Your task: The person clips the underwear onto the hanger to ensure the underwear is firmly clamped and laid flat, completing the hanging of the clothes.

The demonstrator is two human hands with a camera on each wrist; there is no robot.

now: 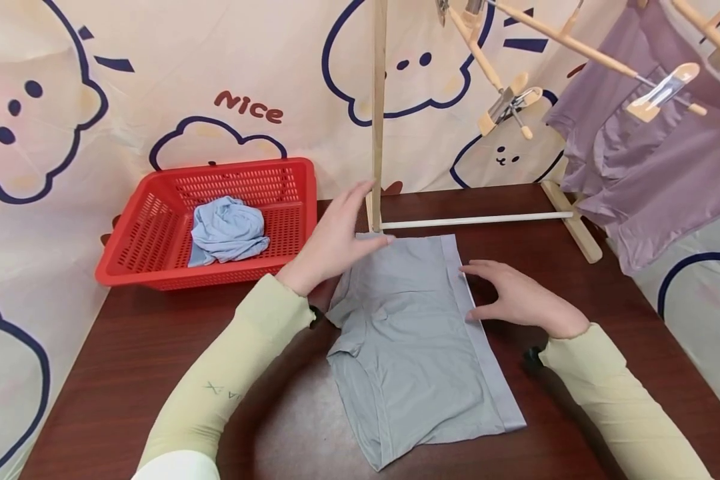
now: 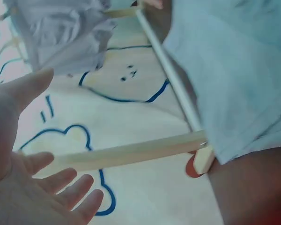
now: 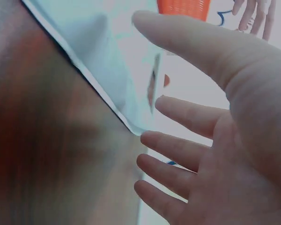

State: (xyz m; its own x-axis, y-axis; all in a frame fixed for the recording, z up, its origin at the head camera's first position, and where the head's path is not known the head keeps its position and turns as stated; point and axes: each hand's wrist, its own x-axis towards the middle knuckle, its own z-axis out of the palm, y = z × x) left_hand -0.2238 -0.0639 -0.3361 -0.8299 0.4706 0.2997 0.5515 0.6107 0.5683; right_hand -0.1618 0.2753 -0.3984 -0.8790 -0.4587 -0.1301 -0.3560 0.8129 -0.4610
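Grey boxer briefs (image 1: 414, 340) lie spread on the dark brown table, waistband toward the right and leg openings toward the left. My left hand (image 1: 343, 233) hovers over their far left corner, fingers extended and thumb apart. In the left wrist view, this hand (image 2: 42, 173) has nothing in its grasp. Beside the waistband is my right hand (image 1: 519, 297), thumb and fingers spread, fingertips right at the band's edge. The right wrist view also shows the palm of this hand (image 3: 215, 145) bare, with the fabric (image 3: 98, 51) beyond the fingertips.
A red plastic basket (image 1: 303, 220) at the back left contains a crumpled light blue cloth (image 1: 228, 227). Behind the briefs stands a wooden rack post (image 1: 379, 120) with a white crossbar (image 1: 474, 221). Overhead at right, a wooden clip hanger (image 1: 564, 40) carries a purple garment (image 1: 654, 153).
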